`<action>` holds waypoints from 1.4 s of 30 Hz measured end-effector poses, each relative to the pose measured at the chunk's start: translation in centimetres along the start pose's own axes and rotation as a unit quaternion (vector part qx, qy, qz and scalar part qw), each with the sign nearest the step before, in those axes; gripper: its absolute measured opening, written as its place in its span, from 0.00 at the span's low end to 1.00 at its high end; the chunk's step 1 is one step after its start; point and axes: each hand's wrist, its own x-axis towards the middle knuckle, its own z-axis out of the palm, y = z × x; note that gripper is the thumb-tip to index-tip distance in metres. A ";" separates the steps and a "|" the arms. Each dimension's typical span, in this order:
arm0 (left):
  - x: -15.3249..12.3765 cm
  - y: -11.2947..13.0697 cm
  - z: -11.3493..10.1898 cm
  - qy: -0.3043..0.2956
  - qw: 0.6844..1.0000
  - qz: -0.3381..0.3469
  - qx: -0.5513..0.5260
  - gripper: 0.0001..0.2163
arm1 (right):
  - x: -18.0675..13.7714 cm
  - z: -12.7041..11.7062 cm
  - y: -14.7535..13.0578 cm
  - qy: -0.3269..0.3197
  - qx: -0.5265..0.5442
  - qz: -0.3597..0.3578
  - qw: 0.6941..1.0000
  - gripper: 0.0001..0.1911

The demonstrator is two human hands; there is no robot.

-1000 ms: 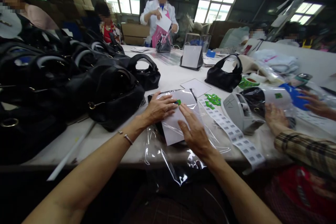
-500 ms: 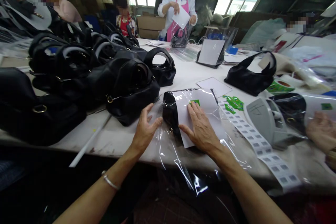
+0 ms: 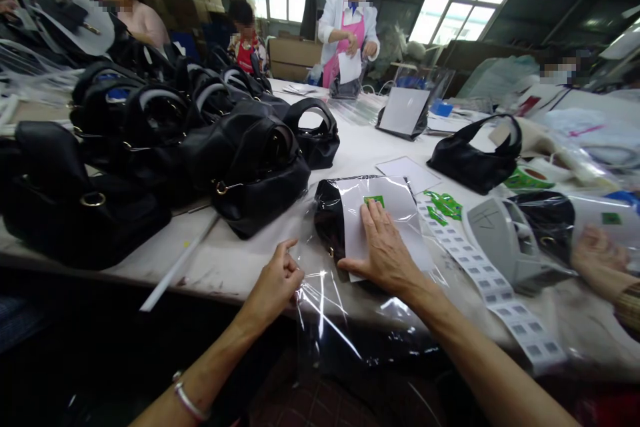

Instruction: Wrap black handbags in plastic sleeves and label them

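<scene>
A black handbag point(image 3: 327, 213) lies in a clear plastic bag point(image 3: 333, 320) whose loose end hangs over the table's front edge. A white sheet point(image 3: 353, 230) covers much of the handbag, and a green sticker point(image 3: 375, 201) shows near its top. My right hand point(image 3: 387, 247) rests flat on the packed handbag, fingers stretched out just below the sticker and thumb out to the left. Lower left, my left hand point(image 3: 277, 280) has its fingers curled, with thumb and forefinger closed at the left edge of the plastic.
Several black handbags point(image 3: 260, 180) crowd the left side. Right of my work lie green stickers point(image 3: 444, 205), a label strip point(image 3: 475, 267) and a grey tape dispenser point(image 3: 500, 233). A co-worker's hand point(image 3: 597, 257) is on another wrapped bag. A person in a pink apron point(image 3: 353, 33) stands opposite.
My left hand has moved down from beside the handbag to the plastic's edge, its fingers closing. The plastic's loose end is spread wider. My right hand stays flat on the sheet.
</scene>
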 end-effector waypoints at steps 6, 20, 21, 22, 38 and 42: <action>-0.6 -0.2 0.5 0.024 0.999 -0.011 0.023 0.35 | -0.1 0.5 -0.1 0.009 0.002 -0.005 1.000 0.62; 3.1 5.7 -1.8 -0.047 0.899 0.299 0.316 0.08 | -0.2 1.0 -0.1 0.037 0.006 0.002 0.999 0.61; 3.9 5.8 -1.5 -0.079 0.897 0.297 0.319 0.08 | -0.2 1.0 -0.1 0.037 0.007 0.002 0.999 0.61; 4.4 5.6 -1.4 -0.105 0.894 0.285 0.330 0.07 | -0.2 1.0 -0.1 0.036 0.008 0.001 0.999 0.61; -2.3 0.1 -3.7 -0.167 0.641 0.560 0.497 0.21 | 0.0 0.8 -0.2 0.007 0.006 0.014 1.000 0.62; -1.3 -0.2 -2.8 -0.152 0.677 0.572 0.437 0.15 | 0.0 0.5 0.0 -0.005 0.007 0.015 1.000 0.65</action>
